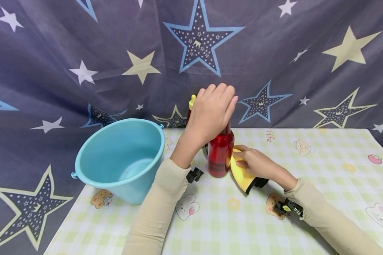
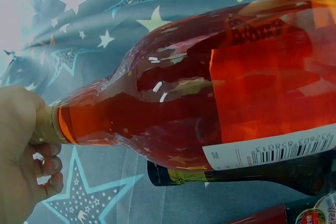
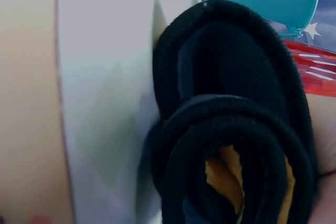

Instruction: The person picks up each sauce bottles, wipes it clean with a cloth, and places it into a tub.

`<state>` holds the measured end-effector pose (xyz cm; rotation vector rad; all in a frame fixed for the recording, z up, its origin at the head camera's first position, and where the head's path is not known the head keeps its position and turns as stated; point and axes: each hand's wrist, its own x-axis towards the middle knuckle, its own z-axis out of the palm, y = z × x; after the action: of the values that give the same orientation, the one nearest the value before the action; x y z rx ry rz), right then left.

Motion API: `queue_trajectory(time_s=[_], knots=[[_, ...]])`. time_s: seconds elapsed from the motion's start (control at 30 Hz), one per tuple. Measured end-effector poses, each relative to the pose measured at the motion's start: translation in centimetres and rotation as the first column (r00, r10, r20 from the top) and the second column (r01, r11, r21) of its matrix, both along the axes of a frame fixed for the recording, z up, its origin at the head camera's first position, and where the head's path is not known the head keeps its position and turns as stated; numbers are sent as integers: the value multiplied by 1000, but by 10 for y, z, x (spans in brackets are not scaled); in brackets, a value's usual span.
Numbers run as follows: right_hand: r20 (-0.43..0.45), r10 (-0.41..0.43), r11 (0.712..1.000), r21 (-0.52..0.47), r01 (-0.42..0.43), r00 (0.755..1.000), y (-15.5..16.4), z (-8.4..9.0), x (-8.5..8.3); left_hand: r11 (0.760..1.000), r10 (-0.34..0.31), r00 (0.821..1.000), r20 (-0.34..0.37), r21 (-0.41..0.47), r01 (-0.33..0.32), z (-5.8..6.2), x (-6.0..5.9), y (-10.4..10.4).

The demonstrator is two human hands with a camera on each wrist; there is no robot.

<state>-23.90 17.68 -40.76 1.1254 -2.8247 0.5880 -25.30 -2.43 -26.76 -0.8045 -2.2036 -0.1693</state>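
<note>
So we've got the red bottle standing upright on the surface, just right of the blue bucket. Our left hand is curled over the bottle's top, gripping the neck, probably to keep it steady. Our right hand presses a folded yellow cloth flat against the bottle's right side, fingers pinching it. A second, yellow-capped bottle peeks out behind.
</note>
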Motion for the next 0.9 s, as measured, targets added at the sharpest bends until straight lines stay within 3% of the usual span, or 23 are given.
queue_trajectory(time_s=[0.37, 0.47, 0.67, 0.8, 0.9], knots=[[48, -13, 999, -30, 15, 999, 3, -4, -4, 997, -46, 999, 2, 60, 46, -3, -2, 0], [71, -24, 998, -48, 28, 997, 5, 2, -4, 996, -48, 999, -1, 74, 48, -3, -2, 0], [20, -47, 988, -145, 49, 999, 13, 25, -1, 996, -40, 999, -9, 76, 41, -4, -2, 0], [-68, -80, 955, -291, 56, 995, 14, 37, 1, 996, -34, 999, -28, 76, 36, -4, -2, 1], [-138, -131, 879, -475, 51, 982, 13, 42, 4, 996, -31, 999, -36, 79, 34, -5, -2, 1]])
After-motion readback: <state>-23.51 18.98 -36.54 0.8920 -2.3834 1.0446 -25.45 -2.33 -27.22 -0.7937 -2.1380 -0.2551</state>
